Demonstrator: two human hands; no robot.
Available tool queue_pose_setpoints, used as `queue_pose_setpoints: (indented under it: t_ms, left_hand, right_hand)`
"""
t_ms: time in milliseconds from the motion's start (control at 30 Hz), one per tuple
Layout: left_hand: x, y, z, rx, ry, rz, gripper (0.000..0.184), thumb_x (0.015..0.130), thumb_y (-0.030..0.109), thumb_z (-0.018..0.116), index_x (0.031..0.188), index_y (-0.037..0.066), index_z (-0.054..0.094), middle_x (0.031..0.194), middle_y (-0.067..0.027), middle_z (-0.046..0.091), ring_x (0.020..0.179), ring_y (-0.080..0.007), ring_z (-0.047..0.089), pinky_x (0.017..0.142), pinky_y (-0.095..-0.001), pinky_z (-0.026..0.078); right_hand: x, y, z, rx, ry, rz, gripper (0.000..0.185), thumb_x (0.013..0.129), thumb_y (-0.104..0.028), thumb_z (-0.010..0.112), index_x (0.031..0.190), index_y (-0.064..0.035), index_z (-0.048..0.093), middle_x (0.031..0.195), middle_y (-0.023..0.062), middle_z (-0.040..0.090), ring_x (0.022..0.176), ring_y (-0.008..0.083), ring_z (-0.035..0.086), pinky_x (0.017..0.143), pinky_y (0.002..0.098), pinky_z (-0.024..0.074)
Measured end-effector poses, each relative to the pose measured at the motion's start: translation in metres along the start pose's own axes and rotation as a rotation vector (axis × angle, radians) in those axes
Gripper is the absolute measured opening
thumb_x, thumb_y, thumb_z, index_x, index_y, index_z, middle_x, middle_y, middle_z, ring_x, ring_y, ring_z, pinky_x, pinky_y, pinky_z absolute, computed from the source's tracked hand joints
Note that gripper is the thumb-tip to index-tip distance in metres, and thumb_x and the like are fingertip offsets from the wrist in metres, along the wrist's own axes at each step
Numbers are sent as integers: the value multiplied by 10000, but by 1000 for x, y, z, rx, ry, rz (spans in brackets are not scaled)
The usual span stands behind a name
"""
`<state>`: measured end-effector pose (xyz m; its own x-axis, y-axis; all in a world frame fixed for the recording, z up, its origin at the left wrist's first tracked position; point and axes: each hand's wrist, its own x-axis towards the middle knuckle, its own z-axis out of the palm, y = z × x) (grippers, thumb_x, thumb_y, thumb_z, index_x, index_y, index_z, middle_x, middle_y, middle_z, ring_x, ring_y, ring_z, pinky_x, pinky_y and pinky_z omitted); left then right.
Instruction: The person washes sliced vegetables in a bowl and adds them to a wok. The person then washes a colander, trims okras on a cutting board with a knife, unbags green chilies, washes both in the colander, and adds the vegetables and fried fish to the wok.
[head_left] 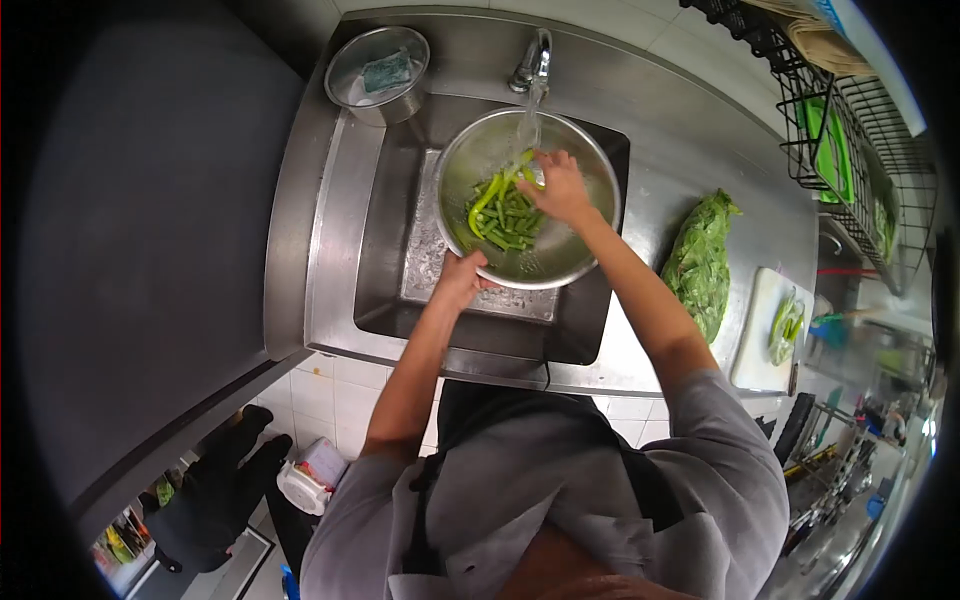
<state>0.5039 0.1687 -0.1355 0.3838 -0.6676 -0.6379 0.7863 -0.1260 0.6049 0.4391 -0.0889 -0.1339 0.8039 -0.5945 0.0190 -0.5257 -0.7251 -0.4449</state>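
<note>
A round metal bowl (595,235) sits tilted over the sink. My left hand (462,278) grips its near rim, thumb over the edge. Cut green beans (512,225) lie in the bowl, along with a long light green chili pepper (485,205). My right hand (560,187) reaches inside the bowl, its fingers curled around another light green pepper (527,160) under the tap's stream. Water (533,110) runs from the faucet (537,62) into the bowl near those fingertips.
The sink basin (385,285) surrounds the bowl. A metal pot (378,105) with a sponge (388,72) stands back left. Bagged leafy greens (702,265) and a white cutting board (757,345) with bagged peppers (787,328) lie right. A wire rack (815,130) hangs above. Another person (215,490) is at lower left.
</note>
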Motion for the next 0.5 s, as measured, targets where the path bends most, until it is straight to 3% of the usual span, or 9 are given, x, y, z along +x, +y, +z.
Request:
queue_pose_setpoints:
  t_ms: [33,133,233,300,367,433,500]
  left_hand:
    - [-11,-1,8,10,16,19,569,853,-34,542,1399,-61,384,1230,-255,603,945,-377,729,689,-515,677]
    - [-21,8,25,15,99,81,560,858,-20,541,1397,-43,388,1199,-241,617,895,-358,738,635,-486,678]
    - [-21,25,-9,-58,121,91,580,865,-28,521,1416,-64,343,1190,-239,623,902,-353,738,623,-474,680]
    - [-29,33,-15,-73,159,132,576,860,-39,516,1408,-86,342,1219,-252,608,932,-362,733,642,-481,685]
    - [-50,34,-3,-31,170,195,565,856,-49,513,1394,-107,351,1246,-263,593,961,-372,728,661,-489,689]
    - [-43,19,8,-24,144,157,565,856,-52,514,1394,-114,352,1263,-269,581,992,-381,719,684,-500,690]
    - [-31,8,16,-41,122,158,575,856,-51,515,1400,-123,344,1270,-264,579,1030,-385,706,717,-515,687]
  right_hand:
    - [9,-9,20,24,-120,241,697,770,-479,815,1310,-71,651,1327,213,578,1258,423,524,1079,500,428]
    - [20,-47,67,410,-347,-17,811,748,-540,816,1401,-114,596,1384,236,537,1335,435,474,1106,533,400]
    - [-32,-79,44,-97,-296,-540,732,738,-451,824,1355,-120,613,1391,266,495,1220,436,568,991,529,480]
    - [-26,-45,29,-372,-157,-542,700,737,-394,831,1336,-111,604,1411,276,474,1151,421,617,915,516,519]
    - [-8,-26,37,-416,-106,-426,672,741,-345,834,1322,-105,594,1417,273,472,1076,399,654,852,494,548]
    - [25,-15,65,-231,-141,-199,648,750,-307,834,1312,-102,583,1408,257,487,995,369,678,801,461,568]
    - [53,-19,77,560,-314,321,657,763,-328,835,1318,-100,568,1371,257,506,976,366,678,790,456,575]
